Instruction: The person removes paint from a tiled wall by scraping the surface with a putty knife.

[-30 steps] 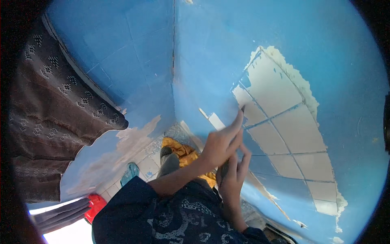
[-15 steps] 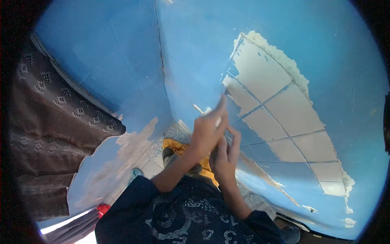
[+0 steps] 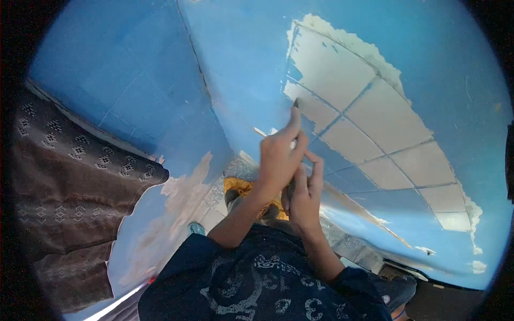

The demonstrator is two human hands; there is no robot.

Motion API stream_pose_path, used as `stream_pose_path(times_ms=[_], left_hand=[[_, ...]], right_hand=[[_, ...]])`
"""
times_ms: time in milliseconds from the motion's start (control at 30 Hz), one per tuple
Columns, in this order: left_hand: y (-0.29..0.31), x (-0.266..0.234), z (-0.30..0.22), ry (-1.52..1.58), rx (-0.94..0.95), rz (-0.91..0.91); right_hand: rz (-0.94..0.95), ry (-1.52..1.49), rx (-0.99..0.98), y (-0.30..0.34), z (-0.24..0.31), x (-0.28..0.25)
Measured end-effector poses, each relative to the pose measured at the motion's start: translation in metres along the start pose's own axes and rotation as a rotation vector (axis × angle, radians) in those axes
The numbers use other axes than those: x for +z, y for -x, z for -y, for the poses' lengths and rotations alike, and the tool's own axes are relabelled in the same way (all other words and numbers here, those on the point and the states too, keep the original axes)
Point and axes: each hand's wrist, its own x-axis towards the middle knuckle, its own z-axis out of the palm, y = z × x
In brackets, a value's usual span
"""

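My left hand (image 3: 279,158) is raised against a blue-painted tiled wall (image 3: 241,69). It grips a small scraper (image 3: 294,105), with the index finger stretched along it. The tip touches the edge of a bare whitish patch of tiles (image 3: 375,123) where the paint is gone. My right hand (image 3: 305,195) sits just below and presses against the left one, fingers pointing up. The hands hide most of the tool, and I cannot see whether the right hand also grips it.
A brown patterned cloth (image 3: 69,198) hangs at the left. Two blue walls meet in a corner (image 3: 198,64). Below, more paint has peeled near the floor (image 3: 176,198). An orange thing (image 3: 241,187) lies at my feet.
Both hands have moved up the wall together, and the scraper tip now touches the lower left edge of the bare patch. The view has shifted, so the patch looks larger.
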Motion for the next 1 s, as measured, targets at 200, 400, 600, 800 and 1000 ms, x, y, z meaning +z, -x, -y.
stream_pose_path(times_ms=[200,400,600,800,1000], left_hand=[[0.015,0.006,0.014,0.013,0.112,-0.117],[-0.007,-0.012,0.016,0.000,-0.090,0.001],[-0.004,-0.016,0.017,-0.007,0.028,-0.034],[0.029,-0.010,0.049,0.055,-0.139,-0.157],[0.095,-0.013,0.095,0.405,-0.444,-0.031]], right_hand=[[-0.023,0.091,-0.186,-0.004,-0.034,0.000],[0.025,0.132,-0.052,-0.019,-0.028,0.015],[-0.070,-0.099,-0.017,-0.009,-0.018,0.022],[0.145,0.160,0.086,-0.003,-0.045,-0.005],[0.201,0.094,0.426,0.048,-0.056,-0.039]])
